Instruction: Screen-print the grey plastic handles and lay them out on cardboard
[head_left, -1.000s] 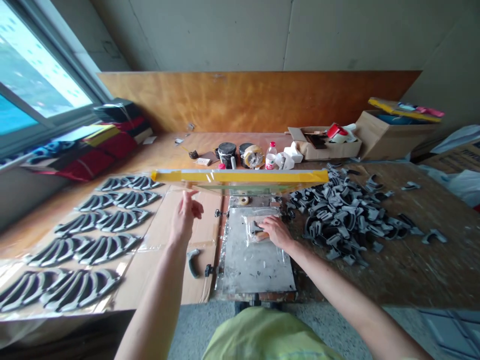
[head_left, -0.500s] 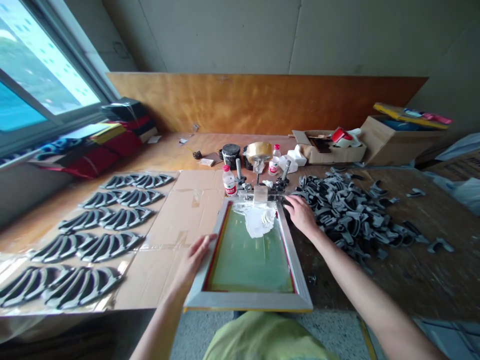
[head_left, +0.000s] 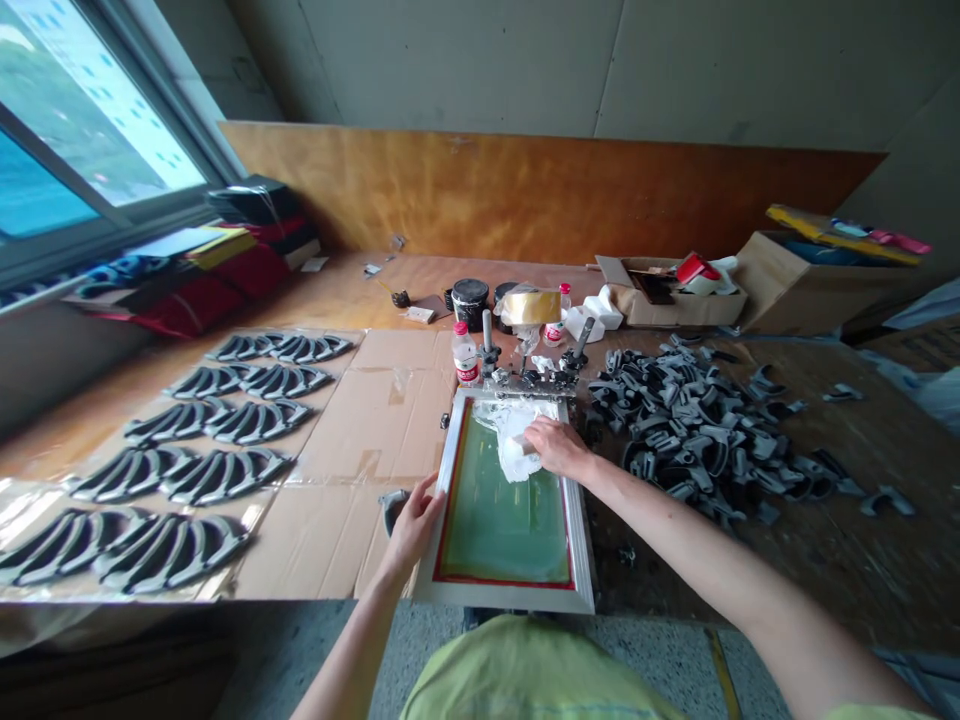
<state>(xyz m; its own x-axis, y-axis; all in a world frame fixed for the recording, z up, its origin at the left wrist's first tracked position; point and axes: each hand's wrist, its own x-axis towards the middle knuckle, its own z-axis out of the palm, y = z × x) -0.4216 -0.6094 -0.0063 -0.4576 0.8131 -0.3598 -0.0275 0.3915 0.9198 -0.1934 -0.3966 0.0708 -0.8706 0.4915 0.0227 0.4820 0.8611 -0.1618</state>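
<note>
A screen printing frame (head_left: pixel 583 580) with a metal border and green mesh lies in front of me. White ink (head_left: pixel 511 462) is spread over the far part of its mesh. My left hand (head_left: pixel 415 525) is closed on the frame's left side, near its front corner. With closed fingers my right hand (head_left: pixel 556 446) holds a small pale squeegee (head_left: pixel 525 445) down at the ink. The squeegee is partly hidden by my fingers. A grey curved plastic part (head_left: pixel 391 508) lies just left of my left hand. Behind the frame stands a metal hinge clamp (head_left: pixel 529 380) with two upright posts.
Rows of grey fan-shaped plastic parts (head_left: pixel 225 487) lie on cardboard (head_left: pixel 339 470) at the left. A heap of grey parts (head_left: pixel 682 430) lies at the right. Behind the clamp are bottles (head_left: pixel 466 357), black tubs (head_left: pixel 471 303), tape (head_left: pixel 534 305) and an open carton (head_left: pixel 682 308).
My right hand has moved from the frame's right edge onto the ink and taken hold of the squeegee, which stood at the frame's far end. The grey part beside my left hand has come into view.
</note>
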